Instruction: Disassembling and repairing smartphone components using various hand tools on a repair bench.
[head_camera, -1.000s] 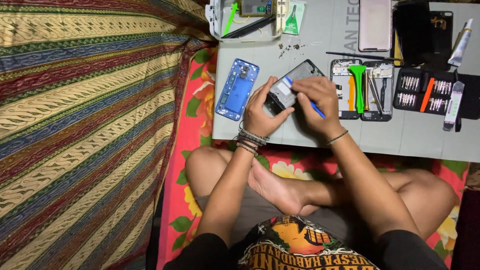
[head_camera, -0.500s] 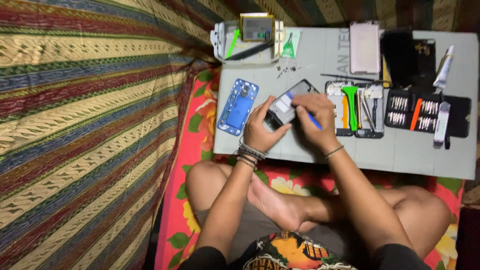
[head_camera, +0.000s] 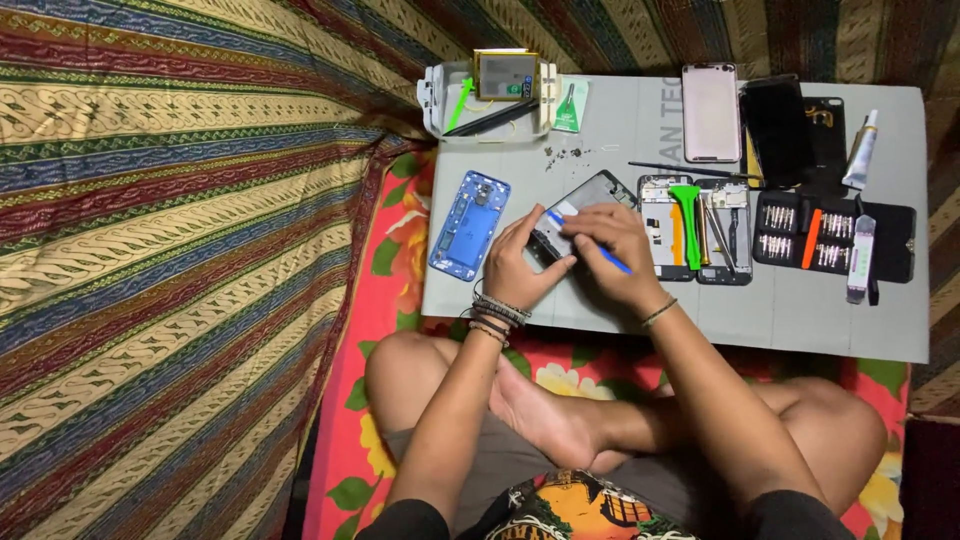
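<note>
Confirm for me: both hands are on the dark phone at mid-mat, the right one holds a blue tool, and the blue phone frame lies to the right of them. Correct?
Not quite. In the head view the blue phone frame lies to the left of the hands, beside the left hand. The rest holds: both hands are on the dark phone, and the right hand holds the blue tool.

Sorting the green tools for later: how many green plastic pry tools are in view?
2: one green pry stick leaning in the white tray at top, one green pry tool on the opened phone right of the hands. Others may be hidden.

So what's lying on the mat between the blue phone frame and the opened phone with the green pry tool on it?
In the head view, the dark phone and both hands, left hand and right hand, lie between the blue phone frame and the opened phone.
</note>
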